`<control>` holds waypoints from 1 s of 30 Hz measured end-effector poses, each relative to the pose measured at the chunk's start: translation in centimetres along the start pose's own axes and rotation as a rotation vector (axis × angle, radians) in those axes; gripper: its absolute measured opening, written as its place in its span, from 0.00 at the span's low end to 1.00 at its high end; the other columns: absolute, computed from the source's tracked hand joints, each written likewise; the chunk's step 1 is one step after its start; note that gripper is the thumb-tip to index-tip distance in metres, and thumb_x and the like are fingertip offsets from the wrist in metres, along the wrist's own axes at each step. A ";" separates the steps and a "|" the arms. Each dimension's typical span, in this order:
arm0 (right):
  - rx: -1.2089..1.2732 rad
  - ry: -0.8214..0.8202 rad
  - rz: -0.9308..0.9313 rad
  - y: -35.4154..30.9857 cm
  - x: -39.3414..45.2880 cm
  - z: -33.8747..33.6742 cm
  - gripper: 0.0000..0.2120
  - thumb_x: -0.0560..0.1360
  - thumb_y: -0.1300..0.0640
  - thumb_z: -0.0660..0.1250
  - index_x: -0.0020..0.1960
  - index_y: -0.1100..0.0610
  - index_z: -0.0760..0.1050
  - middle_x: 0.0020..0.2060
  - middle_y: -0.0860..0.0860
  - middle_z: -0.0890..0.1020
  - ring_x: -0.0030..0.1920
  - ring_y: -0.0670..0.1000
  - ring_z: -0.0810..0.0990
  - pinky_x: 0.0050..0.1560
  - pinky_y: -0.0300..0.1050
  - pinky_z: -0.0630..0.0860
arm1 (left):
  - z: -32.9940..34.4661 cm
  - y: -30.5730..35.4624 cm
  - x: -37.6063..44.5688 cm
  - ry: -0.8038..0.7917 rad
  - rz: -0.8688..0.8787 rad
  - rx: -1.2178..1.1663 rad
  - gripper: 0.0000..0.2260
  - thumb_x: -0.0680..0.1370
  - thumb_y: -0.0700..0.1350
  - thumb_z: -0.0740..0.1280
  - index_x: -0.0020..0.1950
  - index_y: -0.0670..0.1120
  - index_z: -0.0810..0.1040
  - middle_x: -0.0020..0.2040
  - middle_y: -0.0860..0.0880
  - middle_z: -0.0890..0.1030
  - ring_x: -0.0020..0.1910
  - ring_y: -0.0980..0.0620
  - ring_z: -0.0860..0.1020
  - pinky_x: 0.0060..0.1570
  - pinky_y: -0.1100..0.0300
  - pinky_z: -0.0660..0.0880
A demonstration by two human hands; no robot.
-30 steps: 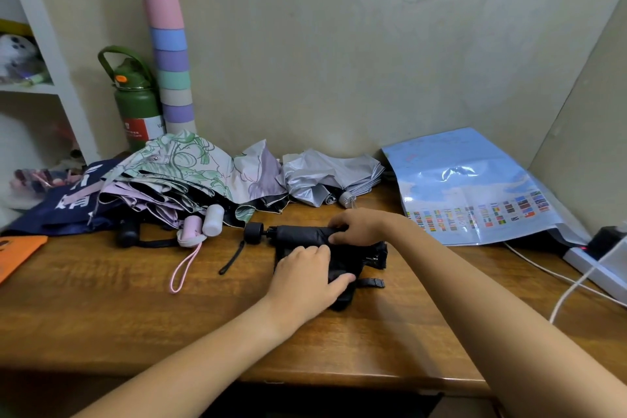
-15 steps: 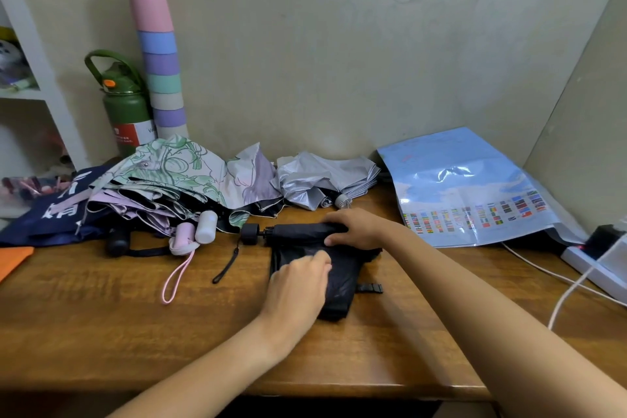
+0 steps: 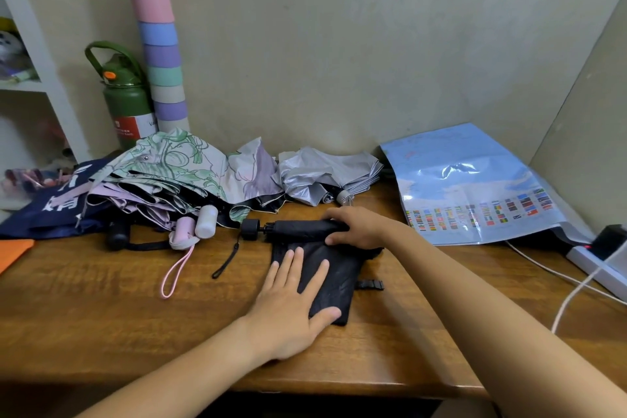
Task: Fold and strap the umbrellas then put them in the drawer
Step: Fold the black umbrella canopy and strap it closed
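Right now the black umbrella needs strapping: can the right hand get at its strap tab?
Probably yes. The strap tab lies uncovered on the desk, just below the right hand, which grips the black umbrella.

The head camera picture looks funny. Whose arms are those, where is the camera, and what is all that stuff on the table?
The camera sits on a person's head and looks down, so you see that person's own two arms. There is no robot here.

The left hand lies flat, pressing the cloth of a black umbrella smooth. The right hand holds the rolled-up part of the same umbrella.

On the wooden table wait more umbrellas: a flowery one, a silver one and others in the pile. At the back stand a green bottle and a stack of coloured cups. On the right lies a blue plastic bag with little flags.
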State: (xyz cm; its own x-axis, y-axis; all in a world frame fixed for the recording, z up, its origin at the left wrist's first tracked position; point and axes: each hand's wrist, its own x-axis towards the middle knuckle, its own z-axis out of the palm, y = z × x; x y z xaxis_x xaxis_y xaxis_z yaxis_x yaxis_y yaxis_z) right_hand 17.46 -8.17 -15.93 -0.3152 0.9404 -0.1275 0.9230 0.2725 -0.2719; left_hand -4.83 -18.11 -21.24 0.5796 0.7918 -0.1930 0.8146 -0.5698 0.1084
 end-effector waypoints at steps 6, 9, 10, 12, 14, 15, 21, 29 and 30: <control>-0.011 -0.009 0.020 -0.4 0.3 0.0 0.21 0.79 0.47 0.70 0.70 0.49 0.70 0.64 0.52 0.77 0.56 0.50 0.73 0.55 0.46 0.68 | -3.8 1.0 1.9 0.402 -0.022 -0.001 0.28 0.84 0.67 0.47 0.64 0.54 0.80 0.59 0.47 0.82 0.61 0.46 0.79 0.65 0.51 0.70; -0.019 -0.009 0.012 -0.5 0.3 0.1 0.20 0.80 0.48 0.69 0.69 0.49 0.70 0.63 0.52 0.77 0.56 0.50 0.73 0.55 0.46 0.68 | -3.4 -0.4 3.9 0.555 0.123 -0.029 0.15 0.84 0.54 0.60 0.67 0.52 0.78 0.60 0.52 0.79 0.61 0.51 0.77 0.61 0.54 0.72; -0.020 -0.004 0.014 -0.5 0.2 0.2 0.21 0.80 0.48 0.69 0.70 0.50 0.70 0.63 0.52 0.77 0.56 0.50 0.73 0.55 0.46 0.68 | -2.6 -0.9 4.2 0.510 0.149 -0.055 0.17 0.84 0.53 0.62 0.72 0.51 0.75 0.65 0.52 0.76 0.66 0.51 0.74 0.65 0.53 0.72; -0.017 0.007 0.024 -0.4 0.1 0.3 0.22 0.79 0.48 0.70 0.70 0.50 0.70 0.63 0.53 0.77 0.57 0.51 0.74 0.55 0.46 0.69 | -0.6 -1.7 4.0 0.408 0.170 -0.087 0.23 0.85 0.54 0.59 0.80 0.52 0.66 0.77 0.50 0.66 0.78 0.51 0.61 0.76 0.50 0.62; -0.013 0.011 0.031 -0.6 0.1 0.3 0.22 0.79 0.48 0.71 0.70 0.50 0.70 0.63 0.53 0.77 0.59 0.52 0.75 0.56 0.46 0.69 | 0.7 -2.2 3.4 0.307 0.190 -0.096 0.26 0.86 0.60 0.53 0.84 0.60 0.53 0.84 0.53 0.50 0.83 0.53 0.44 0.82 0.52 0.45; -0.012 0.011 0.035 -0.6 0.1 0.3 0.23 0.79 0.48 0.71 0.70 0.50 0.69 0.63 0.53 0.77 0.59 0.52 0.75 0.56 0.46 0.69 | 1.0 -2.4 3.0 0.250 0.201 -0.088 0.26 0.85 0.64 0.50 0.83 0.64 0.49 0.84 0.55 0.44 0.82 0.54 0.38 0.81 0.52 0.39; -0.053 0.040 0.076 -1.3 0.1 0.6 0.24 0.76 0.47 0.73 0.68 0.49 0.69 0.62 0.53 0.77 0.60 0.54 0.76 0.59 0.51 0.74 | 0.2 -2.1 2.5 0.098 0.179 -0.046 0.28 0.83 0.69 0.47 0.81 0.69 0.42 0.83 0.51 0.34 0.80 0.52 0.28 0.79 0.48 0.33; -0.124 0.163 0.118 -2.4 -0.3 2.1 0.23 0.74 0.49 0.73 0.66 0.48 0.68 0.62 0.52 0.74 0.62 0.57 0.74 0.56 0.55 0.74 | -1.8 -2.7 2.9 0.619 0.144 -0.425 0.12 0.84 0.47 0.62 0.66 0.51 0.79 0.62 0.53 0.79 0.64 0.55 0.76 0.64 0.57 0.73; -0.138 0.176 0.116 -2.4 -0.3 2.2 0.24 0.74 0.49 0.73 0.65 0.48 0.68 0.61 0.52 0.74 0.61 0.57 0.74 0.55 0.54 0.72 | -2.5 -3.3 3.4 0.711 0.130 -0.318 0.11 0.81 0.43 0.66 0.63 0.50 0.80 0.58 0.53 0.79 0.60 0.54 0.77 0.60 0.56 0.75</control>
State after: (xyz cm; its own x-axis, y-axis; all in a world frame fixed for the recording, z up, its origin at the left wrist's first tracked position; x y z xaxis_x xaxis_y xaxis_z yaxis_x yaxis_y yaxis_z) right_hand 14.84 -9.60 -17.36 -0.1731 0.9847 0.0211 0.9759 0.1743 -0.1311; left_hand -5.47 -13.01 -19.86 0.4596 0.7351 0.4985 0.6448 -0.6621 0.3819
